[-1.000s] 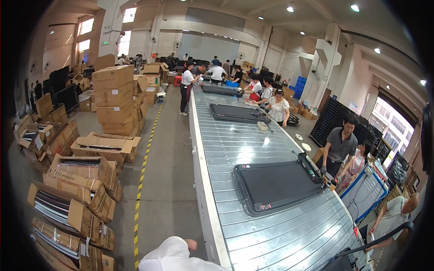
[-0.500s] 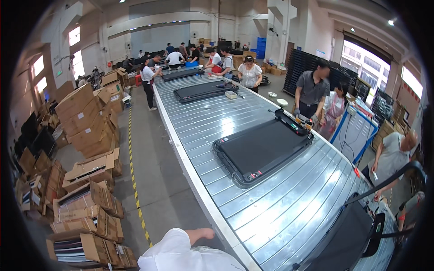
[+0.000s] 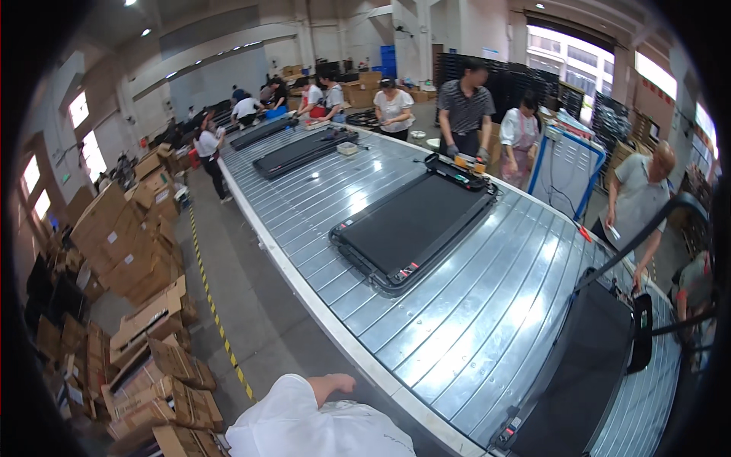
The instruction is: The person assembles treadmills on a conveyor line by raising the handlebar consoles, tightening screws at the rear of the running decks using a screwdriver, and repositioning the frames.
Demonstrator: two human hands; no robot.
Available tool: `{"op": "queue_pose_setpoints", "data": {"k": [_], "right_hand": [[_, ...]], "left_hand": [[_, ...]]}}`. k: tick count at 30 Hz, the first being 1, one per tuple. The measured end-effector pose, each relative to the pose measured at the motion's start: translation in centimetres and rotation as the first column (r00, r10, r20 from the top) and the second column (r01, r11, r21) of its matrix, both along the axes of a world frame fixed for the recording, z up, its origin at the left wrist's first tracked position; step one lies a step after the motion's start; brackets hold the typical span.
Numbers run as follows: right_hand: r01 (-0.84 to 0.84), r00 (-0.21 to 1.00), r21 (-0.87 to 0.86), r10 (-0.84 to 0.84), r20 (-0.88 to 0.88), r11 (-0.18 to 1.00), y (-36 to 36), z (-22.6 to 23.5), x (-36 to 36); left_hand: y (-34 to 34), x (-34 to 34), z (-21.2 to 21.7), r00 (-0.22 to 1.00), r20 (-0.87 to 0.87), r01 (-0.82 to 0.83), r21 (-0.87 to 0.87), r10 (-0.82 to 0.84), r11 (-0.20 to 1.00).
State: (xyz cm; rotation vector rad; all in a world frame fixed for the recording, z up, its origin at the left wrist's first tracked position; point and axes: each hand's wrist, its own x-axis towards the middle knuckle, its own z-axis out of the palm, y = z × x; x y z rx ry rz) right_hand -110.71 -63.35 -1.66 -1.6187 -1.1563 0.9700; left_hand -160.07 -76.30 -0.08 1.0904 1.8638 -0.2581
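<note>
At the lower edge a white sleeve leads to my left forearm and my left hand (image 3: 342, 382), held low beside the near edge of the long metal-topped table (image 3: 464, 373). Its fingers are too small and unclear to make out, and nothing shows in it. My right hand is out of view. The closest thing on the table is a flat black framed panel (image 3: 571, 373) at the lower right, partly cut off by the dark rim. Another black framed panel (image 3: 415, 225) lies mid-table, apart from my hand.
Across the table a gloved person (image 3: 466, 114) handles the middle panel's far end. Another person (image 3: 643, 190) reaches to the right panel. Several people work farther along. Open cardboard boxes (image 3: 171, 396) line the left, beyond a yellow-black floor stripe (image 3: 209, 297). A blue-framed cabinet (image 3: 563, 171) stands opposite.
The view has turned right, so the table and panels appear farther left. My left hand stays low by the table edge. The person across now bends over the middle panel's far end.
</note>
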Motion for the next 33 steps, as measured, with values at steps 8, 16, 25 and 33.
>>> {"op": "queue_pose_setpoints", "data": {"k": [8,16,25,33], "right_hand": [[0.145,0.986,0.062,-0.150,0.074,0.987,0.6,2.6,1.2],[0.150,0.836,-0.388,-0.326,-0.441,0.909,17.6,-1.0,11.9],[0.334,0.910,-0.301,-0.389,-0.143,0.893,21.5,-2.5,31.2],[0.489,0.813,-0.110,-0.407,0.416,0.865,33.4,-4.1,66.1]], "left_hand": [[6.4,2.1,-2.5,0.997,-0.038,0.070,-0.023,-0.071,0.997],[29.6,15.7,-3.3,0.966,0.096,0.206,0.266,-0.239,0.942],[46.1,42.7,-3.6,0.893,0.215,0.384,0.098,-0.396,0.918],[54.3,79.6,-1.7,0.704,-0.137,0.563,0.706,-0.697,0.430]]}}
